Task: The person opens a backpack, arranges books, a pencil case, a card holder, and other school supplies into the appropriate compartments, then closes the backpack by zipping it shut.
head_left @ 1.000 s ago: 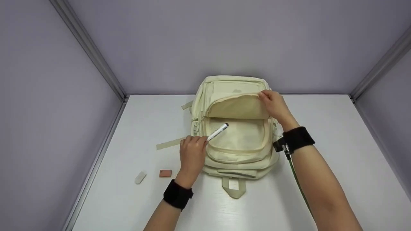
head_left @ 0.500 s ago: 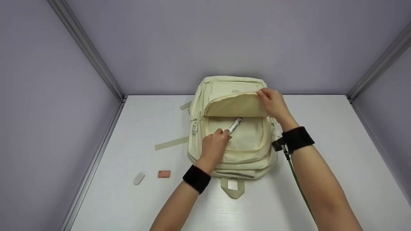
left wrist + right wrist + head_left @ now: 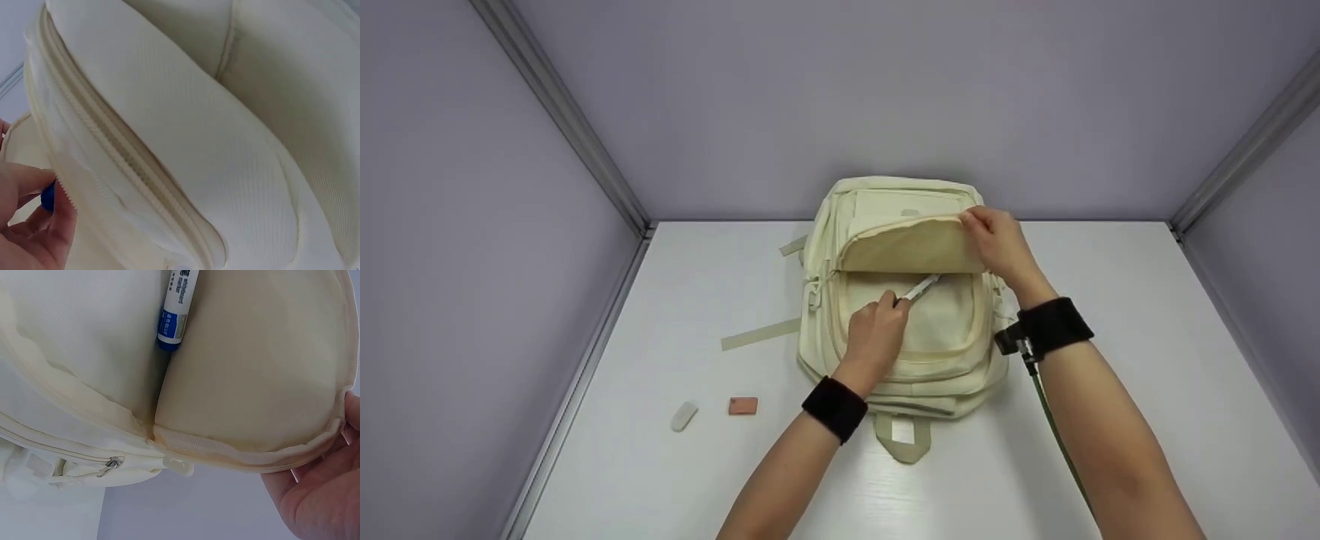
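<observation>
A cream backpack (image 3: 937,390) lies on the table with its front pocket unzipped. My right hand (image 3: 1001,244) pinches the edge of the raised pocket flap (image 3: 911,247), holding it up. In the right wrist view, this hand (image 3: 329,489) grips the flap's rim at the right. My left hand (image 3: 879,330) reaches over the pocket opening and pinches a white whiteboard marker (image 3: 921,288) by one end. Its printed barrel (image 3: 179,298) and blue end point into the fold under the flap. The left wrist view shows the thumb and fingers around the marker's blue cap (image 3: 48,198).
A small orange-red block (image 3: 743,406) and a pale rounded piece (image 3: 685,416) lie left of the backpack on the white table (image 3: 660,315). A loose strap (image 3: 761,334) sticks out leftward, and a handle loop (image 3: 905,450) points toward me. Walls (image 3: 885,90) enclose the table.
My left hand has carried the marker rightward, from the pocket's left edge to over its opening, with the far end now at the flap's fold. The right hand keeps holding the flap.
</observation>
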A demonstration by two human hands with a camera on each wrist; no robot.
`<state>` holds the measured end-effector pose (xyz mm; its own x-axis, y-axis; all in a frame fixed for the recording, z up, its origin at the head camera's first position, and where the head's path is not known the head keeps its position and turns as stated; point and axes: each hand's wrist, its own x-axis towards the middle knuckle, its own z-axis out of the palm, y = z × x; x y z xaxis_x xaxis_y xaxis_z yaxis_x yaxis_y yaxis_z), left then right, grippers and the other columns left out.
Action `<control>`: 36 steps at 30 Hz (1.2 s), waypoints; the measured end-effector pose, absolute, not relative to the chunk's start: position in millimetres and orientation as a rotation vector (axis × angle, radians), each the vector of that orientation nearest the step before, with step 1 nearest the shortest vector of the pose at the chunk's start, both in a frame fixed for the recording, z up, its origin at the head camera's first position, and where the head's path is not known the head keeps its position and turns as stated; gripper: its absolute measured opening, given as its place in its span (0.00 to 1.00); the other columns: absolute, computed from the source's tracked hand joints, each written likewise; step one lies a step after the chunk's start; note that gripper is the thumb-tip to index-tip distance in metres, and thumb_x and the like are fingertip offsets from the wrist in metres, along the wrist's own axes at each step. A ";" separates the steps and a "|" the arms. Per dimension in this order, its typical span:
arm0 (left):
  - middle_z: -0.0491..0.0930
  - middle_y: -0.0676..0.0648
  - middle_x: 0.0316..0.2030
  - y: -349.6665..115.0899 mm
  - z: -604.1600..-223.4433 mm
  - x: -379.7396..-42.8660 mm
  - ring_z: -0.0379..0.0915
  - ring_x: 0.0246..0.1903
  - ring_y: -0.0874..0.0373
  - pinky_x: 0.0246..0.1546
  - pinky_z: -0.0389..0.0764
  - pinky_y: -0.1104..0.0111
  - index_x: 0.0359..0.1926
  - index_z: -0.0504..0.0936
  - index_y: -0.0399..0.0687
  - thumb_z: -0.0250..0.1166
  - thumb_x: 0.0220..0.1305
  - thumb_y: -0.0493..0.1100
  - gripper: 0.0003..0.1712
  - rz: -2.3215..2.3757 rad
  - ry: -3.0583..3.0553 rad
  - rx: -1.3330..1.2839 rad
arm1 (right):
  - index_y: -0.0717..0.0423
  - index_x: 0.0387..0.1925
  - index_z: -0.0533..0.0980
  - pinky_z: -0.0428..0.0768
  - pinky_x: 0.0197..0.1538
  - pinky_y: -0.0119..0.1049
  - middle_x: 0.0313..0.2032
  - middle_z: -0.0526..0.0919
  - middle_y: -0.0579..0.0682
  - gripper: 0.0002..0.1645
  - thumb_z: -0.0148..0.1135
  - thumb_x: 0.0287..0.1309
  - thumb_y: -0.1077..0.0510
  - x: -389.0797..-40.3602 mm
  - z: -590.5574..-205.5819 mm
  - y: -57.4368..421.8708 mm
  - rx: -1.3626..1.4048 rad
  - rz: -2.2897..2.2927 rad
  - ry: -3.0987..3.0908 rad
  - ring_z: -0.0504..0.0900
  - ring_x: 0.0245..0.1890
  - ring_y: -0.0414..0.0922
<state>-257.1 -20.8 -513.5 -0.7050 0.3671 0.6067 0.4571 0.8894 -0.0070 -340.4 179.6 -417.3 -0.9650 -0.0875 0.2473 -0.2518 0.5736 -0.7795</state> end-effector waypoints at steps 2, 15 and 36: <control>0.77 0.47 0.27 -17.9 -515.1 -260.4 0.73 0.15 0.58 0.14 0.75 0.68 0.32 0.86 0.43 0.65 0.64 0.33 0.05 -0.160 -2.396 -0.590 | 0.67 0.43 0.80 0.67 0.39 0.37 0.32 0.76 0.56 0.19 0.52 0.73 0.54 -340.4 -418.4 180.7 0.280 1.340 -2.624 0.70 0.33 0.48; 0.74 0.36 0.46 -5.5 -513.7 -266.2 0.80 0.40 0.52 0.34 0.81 0.74 0.54 0.81 0.37 0.62 0.65 0.28 0.17 -0.231 -2.568 -0.641 | 0.68 0.44 0.80 0.68 0.41 0.37 0.33 0.77 0.56 0.19 0.52 0.73 0.54 -341.0 -421.2 183.2 0.289 1.342 -2.615 0.71 0.35 0.48; 0.73 0.34 0.54 -133.4 -494.4 -241.6 0.72 0.53 0.39 0.47 0.75 0.48 0.55 0.82 0.43 0.70 0.62 0.48 0.23 -0.394 -2.726 -0.256 | 0.66 0.47 0.80 0.69 0.42 0.38 0.36 0.78 0.57 0.22 0.51 0.73 0.49 -342.6 -425.0 184.8 0.267 1.359 -2.631 0.71 0.36 0.47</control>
